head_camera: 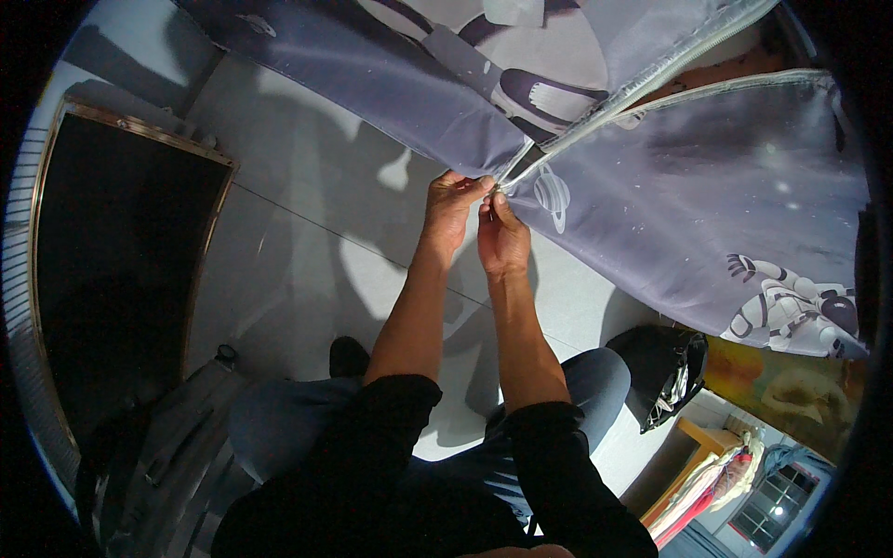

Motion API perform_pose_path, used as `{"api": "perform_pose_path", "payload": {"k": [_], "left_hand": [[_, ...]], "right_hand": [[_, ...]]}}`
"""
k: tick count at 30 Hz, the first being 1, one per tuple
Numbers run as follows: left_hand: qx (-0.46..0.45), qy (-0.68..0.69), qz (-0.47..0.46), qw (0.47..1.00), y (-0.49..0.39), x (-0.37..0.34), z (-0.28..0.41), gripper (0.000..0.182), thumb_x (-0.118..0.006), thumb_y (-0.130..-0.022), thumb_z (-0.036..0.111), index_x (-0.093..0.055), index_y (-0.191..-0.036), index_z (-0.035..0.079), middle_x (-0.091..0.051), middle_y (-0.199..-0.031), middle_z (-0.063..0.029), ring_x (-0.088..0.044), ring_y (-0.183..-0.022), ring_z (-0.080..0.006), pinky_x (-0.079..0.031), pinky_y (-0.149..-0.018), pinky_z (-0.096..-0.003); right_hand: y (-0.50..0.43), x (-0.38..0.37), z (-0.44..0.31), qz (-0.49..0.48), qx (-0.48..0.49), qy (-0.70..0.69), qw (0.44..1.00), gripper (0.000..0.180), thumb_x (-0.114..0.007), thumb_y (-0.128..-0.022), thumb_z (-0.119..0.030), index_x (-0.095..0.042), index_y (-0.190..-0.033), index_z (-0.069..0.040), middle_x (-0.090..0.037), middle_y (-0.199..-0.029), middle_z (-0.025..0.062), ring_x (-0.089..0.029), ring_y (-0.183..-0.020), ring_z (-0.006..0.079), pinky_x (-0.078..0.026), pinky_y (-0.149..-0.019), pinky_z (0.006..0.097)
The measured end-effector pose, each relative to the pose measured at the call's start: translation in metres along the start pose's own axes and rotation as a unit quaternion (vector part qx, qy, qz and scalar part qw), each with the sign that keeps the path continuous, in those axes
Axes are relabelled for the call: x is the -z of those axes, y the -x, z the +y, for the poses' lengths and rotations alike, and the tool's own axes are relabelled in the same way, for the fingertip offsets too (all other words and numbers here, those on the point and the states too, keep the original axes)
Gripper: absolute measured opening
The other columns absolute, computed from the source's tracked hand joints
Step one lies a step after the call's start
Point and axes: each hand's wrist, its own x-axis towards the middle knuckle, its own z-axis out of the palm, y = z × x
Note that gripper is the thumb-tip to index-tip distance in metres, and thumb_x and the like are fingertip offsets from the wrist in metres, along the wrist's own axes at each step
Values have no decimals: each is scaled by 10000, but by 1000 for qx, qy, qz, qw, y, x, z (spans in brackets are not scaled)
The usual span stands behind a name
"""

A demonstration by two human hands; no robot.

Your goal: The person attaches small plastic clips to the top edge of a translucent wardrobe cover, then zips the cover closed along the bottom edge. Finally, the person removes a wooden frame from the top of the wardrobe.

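A grey-purple fabric cover [663,188], printed with planets and astronauts, hangs in front of me. Its long white zipper [593,125] parts into two edges towards the upper right, with a gap between them. At the cover's lower hem, the bottom end of the zipper is pinched in the fingertips of my left hand [450,209]. My right hand [505,240] grips the same spot from just below and to the right, thumb against the fingers. The fingers mostly hide the small piece between them, so I cannot tell whether it is the slider.
Pale floor tiles [293,230] lie beneath my hands. At left stands a dark panel [125,244] with a metallic frame. A black bag [656,370] sits beside my knee, near a painted panel [788,390]. Clothes [711,481] hang over wooden furniture [687,453] at lower right.
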Motion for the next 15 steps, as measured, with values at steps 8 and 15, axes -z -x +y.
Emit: {"api": "perform_pose_path", "payload": {"k": [8,15], "left_hand": [[-64,-32,7,997,4,2,-8,105,-780,-907,2,-734,-1000,21,-744,-942,-53,-681,-867,-131,-550,-834,-296],[-56,-18,-7,998,5,7,-6,184,-795,-895,11,-744,-1071,12,-752,-968,-43,-680,-881,-118,-542,-856,-285]], "right_hand": [[-2,-4,11,51,44,-16,998,161,-705,-962,15,-688,-1120,-14,-718,-1047,76,-659,-932,173,-547,-905,301],[8,-8,-4,34,12,121,992,117,-716,-975,-39,-700,-1092,-37,-707,-980,39,-630,-866,146,-536,-793,293]]}}
